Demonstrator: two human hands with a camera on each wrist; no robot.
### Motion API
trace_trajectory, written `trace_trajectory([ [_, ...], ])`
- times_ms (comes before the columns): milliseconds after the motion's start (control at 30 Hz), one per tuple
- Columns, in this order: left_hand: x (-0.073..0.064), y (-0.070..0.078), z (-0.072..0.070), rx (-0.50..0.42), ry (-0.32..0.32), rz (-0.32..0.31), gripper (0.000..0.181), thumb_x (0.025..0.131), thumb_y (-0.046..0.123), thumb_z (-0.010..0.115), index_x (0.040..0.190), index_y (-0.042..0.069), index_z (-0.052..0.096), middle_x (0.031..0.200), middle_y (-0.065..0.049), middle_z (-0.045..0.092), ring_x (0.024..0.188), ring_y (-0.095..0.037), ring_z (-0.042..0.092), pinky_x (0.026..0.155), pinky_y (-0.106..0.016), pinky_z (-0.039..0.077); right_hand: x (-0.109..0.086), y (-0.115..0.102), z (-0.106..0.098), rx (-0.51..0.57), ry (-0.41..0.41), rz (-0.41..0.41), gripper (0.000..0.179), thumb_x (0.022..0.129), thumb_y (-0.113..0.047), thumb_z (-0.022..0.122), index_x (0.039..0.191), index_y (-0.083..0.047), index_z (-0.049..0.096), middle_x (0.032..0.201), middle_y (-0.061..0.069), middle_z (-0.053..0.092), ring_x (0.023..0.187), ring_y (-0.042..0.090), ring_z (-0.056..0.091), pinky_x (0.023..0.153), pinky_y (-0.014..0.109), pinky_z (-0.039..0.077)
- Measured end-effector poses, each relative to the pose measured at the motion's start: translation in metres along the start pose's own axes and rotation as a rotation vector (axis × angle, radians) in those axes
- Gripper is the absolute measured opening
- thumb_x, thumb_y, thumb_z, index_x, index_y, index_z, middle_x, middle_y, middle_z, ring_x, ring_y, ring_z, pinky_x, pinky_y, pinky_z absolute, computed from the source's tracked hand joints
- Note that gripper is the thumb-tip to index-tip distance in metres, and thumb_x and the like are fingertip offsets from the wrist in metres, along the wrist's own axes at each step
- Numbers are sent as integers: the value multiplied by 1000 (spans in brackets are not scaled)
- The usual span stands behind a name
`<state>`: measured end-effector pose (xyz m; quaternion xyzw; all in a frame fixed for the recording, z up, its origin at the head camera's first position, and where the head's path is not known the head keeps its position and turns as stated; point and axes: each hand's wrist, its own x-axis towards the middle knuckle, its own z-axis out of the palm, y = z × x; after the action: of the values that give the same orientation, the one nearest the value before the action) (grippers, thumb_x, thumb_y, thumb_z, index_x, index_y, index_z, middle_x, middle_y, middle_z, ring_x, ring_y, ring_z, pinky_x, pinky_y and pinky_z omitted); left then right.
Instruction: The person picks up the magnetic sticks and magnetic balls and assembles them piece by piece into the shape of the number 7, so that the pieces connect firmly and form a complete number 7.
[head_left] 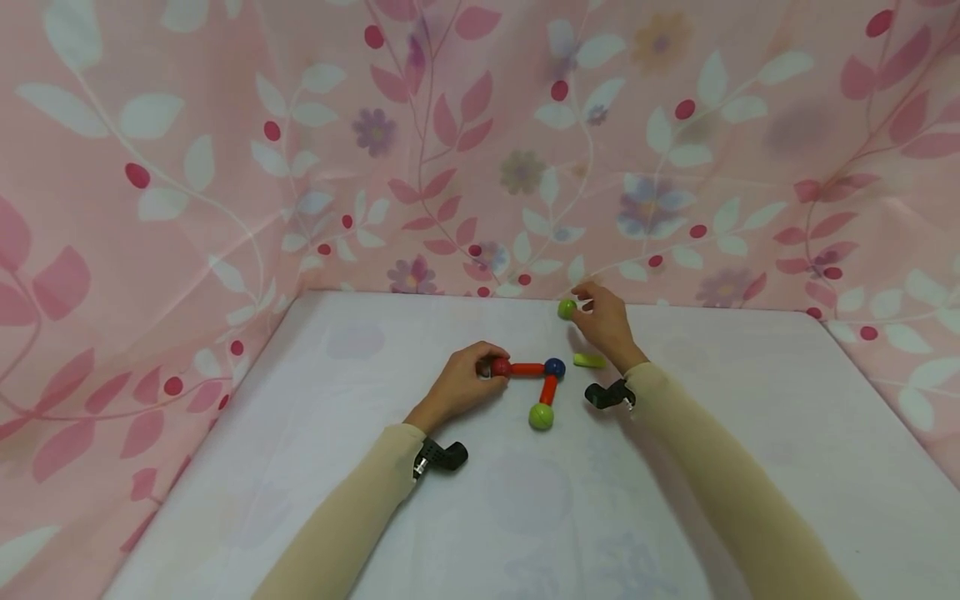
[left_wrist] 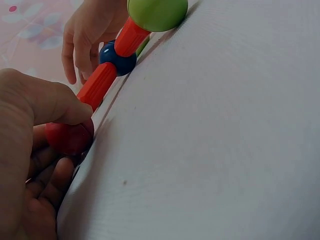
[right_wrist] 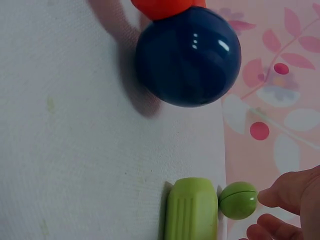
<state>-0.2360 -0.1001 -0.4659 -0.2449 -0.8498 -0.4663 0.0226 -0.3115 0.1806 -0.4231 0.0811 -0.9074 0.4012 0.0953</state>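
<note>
My left hand [head_left: 467,383] holds a red ball [left_wrist: 71,136] between thumb and fingers. From that ball a red ridged rod [head_left: 528,369] runs to a dark blue ball [right_wrist: 189,57], and a second red rod [head_left: 549,390] joins the blue ball to a green ball [head_left: 542,417] nearer the front. Farther back, my right hand [head_left: 604,323] is beside a loose green ball [right_wrist: 238,200], thumb tip right at its side and fingers spread apart. A loose light green rod [right_wrist: 192,210] lies on the table below that hand.
The white-covered table [head_left: 300,500] ends at the back against a pink floral cloth [head_left: 450,150], close behind the loose green ball. A black wrist camera [head_left: 442,456] sits on the left sleeve, and another black camera [head_left: 609,394] on the right.
</note>
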Motion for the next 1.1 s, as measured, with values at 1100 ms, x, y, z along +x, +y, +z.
trace_trajectory([
  [1100,1,0,2,4,6,-22,34,90,10,80,123,9,72,112,1,69,91,-16,59,81,-32,48,-34,14,-15,-19,-172,-19,33,95,-13,72,123,2,65,109,16,69,103,34,63,91,48,50],
])
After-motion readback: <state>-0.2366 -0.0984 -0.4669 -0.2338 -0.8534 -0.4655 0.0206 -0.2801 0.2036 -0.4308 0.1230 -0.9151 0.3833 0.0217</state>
